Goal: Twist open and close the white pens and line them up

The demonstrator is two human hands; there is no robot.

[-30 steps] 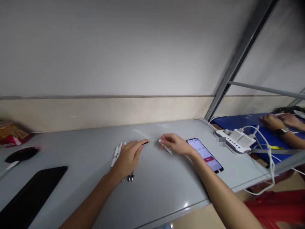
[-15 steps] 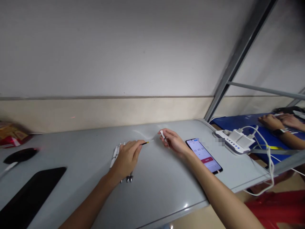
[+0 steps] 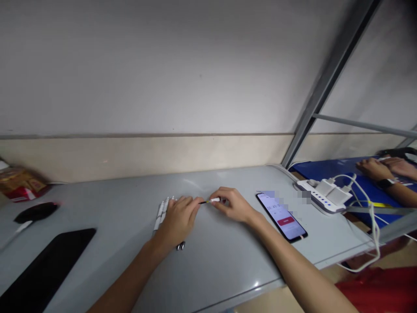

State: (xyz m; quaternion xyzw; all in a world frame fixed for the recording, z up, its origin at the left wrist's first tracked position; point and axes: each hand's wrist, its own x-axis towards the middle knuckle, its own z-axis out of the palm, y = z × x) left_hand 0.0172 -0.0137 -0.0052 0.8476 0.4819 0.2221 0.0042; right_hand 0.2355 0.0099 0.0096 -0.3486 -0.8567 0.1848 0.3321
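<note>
My left hand [image 3: 178, 215] is closed, its thumb and fingers pinching a thin dark pen refill [image 3: 203, 202] with a yellowish end. Facing it, my right hand [image 3: 233, 205] pinches a short white pen part [image 3: 215, 200] between thumb and fingers. The refill's yellowish end meets the white part or lies just short of it; I cannot tell which. Several white pens [image 3: 159, 216] with silver tips lie side by side on the grey table [image 3: 208, 269], partly covered by my left hand and wrist.
Right of my right forearm lies a phone [image 3: 283, 217] showing a timer. A power strip [image 3: 321, 198] with white plugs and cables is beyond it. At left are a black tablet-like slab [image 3: 48, 265], a dark mouse-shaped object [image 3: 36, 211] and a packet [image 3: 22, 182]. Another person's hands [image 3: 374, 168] are far right.
My right hand has turned and moved down and left, bringing the white part to the refill's end. The left hand stays near the same place, still pinching the refill.
</note>
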